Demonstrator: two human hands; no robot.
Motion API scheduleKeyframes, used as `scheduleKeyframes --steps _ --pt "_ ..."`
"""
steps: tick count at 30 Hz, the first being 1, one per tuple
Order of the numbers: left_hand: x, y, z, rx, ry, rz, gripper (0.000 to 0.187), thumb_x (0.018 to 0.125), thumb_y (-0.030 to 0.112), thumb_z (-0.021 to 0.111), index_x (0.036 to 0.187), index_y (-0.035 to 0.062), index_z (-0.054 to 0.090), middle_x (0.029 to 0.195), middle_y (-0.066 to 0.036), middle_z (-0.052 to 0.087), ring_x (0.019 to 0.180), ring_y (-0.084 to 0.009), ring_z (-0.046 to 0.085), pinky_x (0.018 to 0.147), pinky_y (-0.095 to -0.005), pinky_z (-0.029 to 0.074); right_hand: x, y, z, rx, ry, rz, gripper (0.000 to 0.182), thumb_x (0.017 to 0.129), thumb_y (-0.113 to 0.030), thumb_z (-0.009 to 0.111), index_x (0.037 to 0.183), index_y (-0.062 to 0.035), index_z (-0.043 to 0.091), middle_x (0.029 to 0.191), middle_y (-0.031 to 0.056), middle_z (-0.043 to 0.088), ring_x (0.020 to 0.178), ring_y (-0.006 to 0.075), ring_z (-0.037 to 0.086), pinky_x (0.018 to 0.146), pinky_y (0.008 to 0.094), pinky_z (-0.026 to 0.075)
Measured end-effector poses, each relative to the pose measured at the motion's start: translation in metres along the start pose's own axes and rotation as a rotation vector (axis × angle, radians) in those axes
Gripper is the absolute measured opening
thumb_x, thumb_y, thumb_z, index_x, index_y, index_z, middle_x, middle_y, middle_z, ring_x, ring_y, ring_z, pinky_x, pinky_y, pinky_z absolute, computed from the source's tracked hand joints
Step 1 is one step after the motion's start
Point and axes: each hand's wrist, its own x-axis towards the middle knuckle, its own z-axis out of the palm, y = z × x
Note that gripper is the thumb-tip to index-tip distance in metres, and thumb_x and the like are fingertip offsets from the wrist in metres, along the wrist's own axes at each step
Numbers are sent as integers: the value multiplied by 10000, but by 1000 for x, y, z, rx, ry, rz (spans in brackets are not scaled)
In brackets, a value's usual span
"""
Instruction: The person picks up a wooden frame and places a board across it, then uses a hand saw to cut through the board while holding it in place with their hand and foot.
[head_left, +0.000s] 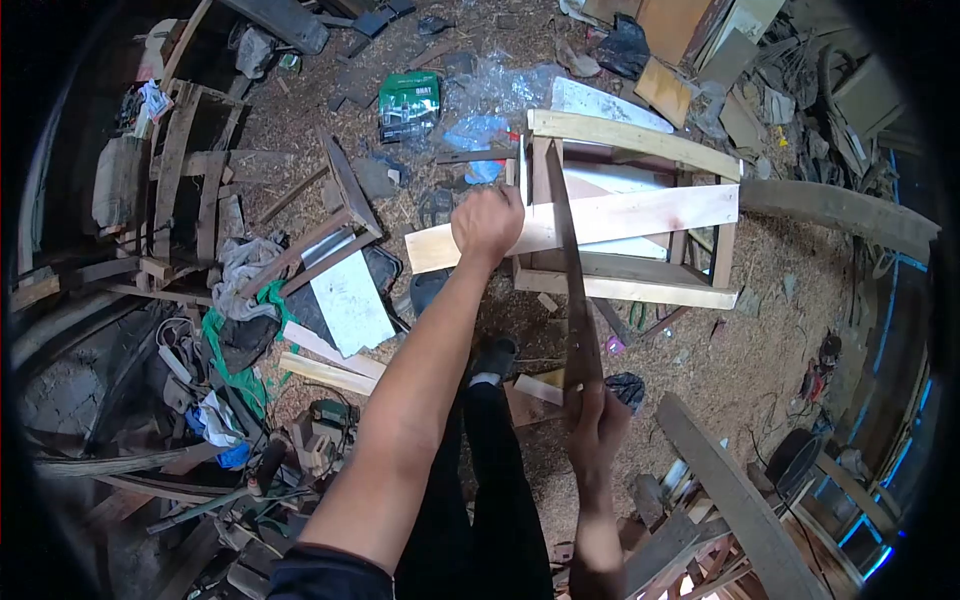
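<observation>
My left hand (487,222) is closed on a pale wooden board (655,215), near the board's left part. The board lies slightly tilted across a wooden frame (630,287), and its left end sticks out past the frame. My right hand (597,425), a little blurred, grips the handle end of a handsaw (578,320). The long dark blade reaches up and away, crossing the board just right of my left hand. Whether its teeth are cutting into the wood cannot be made out. The saw handle is mostly hidden by my fingers.
Wood shavings cover the ground. A green bag (409,105) and clear plastic lie beyond the frame. Wood strips (330,372) and a white panel (350,300) are at left. Planks (740,500) lean at lower right. My shoe (493,358) stands just below the frame.
</observation>
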Motion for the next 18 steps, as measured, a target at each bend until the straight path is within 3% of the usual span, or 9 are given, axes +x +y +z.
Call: scheduleKeyframes --steps 1,4,6,9,11,14,18 --pt "1 0 0 8 -13 2 470 846 310 406 666 -38 665 724 -276 619 705 -407 631 714 -462 498 0 -1 14 61 61 -4 472 965 -309 406 588 -25 435 494 -29 397 456 54 365 421 246 251" --pt "1 1 -1 -32 -49 -9 517 856 349 383 692 -54 663 762 -302 611 751 -444 618 757 -478 483 1 18 34 143 12 -73 456 961 -292 403 595 -21 433 496 -32 393 462 66 375 422 258 255" --pt "2 1 -1 -18 -43 -8 514 855 344 383 685 -54 661 763 -303 609 749 -445 617 755 -479 483 -5 25 39 16 33 -137 449 958 -297 404 617 -10 456 493 -23 386 459 77 369 426 273 260" --pt "1 -1 0 -9 -29 1 509 855 334 382 676 -53 659 754 -302 608 738 -446 616 746 -480 484 -15 36 42 130 -2 0 387 925 -276 489 671 13 529 512 27 464 495 76 443 439 281 316" --pt "-1 -2 4 -4 -24 11 506 855 330 382 674 -52 659 745 -299 607 729 -446 616 739 -481 485 -5 34 48 -54 89 -182 388 932 -261 477 683 31 536 486 54 442 482 78 430 434 298 312" --pt "0 -2 5 30 -28 10 504 858 323 378 670 -51 658 721 -292 607 710 -445 616 729 -480 488 30 -7 54 -41 50 -23 393 937 -257 468 701 46 547 476 75 429 468 91 427 435 311 317" --pt "-2 -2 4 16 -7 51 500 865 309 369 670 -49 660 719 -292 606 700 -444 618 730 -481 493 28 0 48 -26 -3 23 401 937 -260 469 695 48 552 481 80 441 460 99 423 437 317 314"
